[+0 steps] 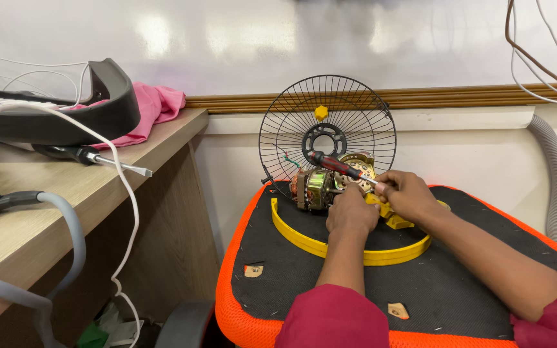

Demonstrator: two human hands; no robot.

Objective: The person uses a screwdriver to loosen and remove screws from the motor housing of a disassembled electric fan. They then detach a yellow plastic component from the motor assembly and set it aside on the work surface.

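Motor (315, 188) of a small fan, copper windings and a metal frame showing, sits near the back edge of a black seat cushion with an orange rim (230, 283), and serves here as the landmark. Just to the right of the motor, the left hand (351, 211) is curled closed over the yellow part (394, 218) attached to it, knuckles up. Further right of the motor, the right hand (405, 192) is closed around the shaft end of a screwdriver with a red and black handle (331, 164), whose handle slants up and to the left above the motor. Behind the motor stands a round black wire fan guard (327, 129), upright and leaning toward the white wall, with a small yellow cap (321, 112) near its top. In front of the motor, a yellow plastic ring (369, 254) curves across the cushion, passing under both forearms. Well to the left of the motor is a wooden desk (40, 225), carrying a second screwdriver with a black handle (91, 156), a pink cloth (156, 106), a dark curved band (107, 106) and a white cable (124, 193). Far right of the motor, a grey ribbed hose (556, 180) runs down the wall.
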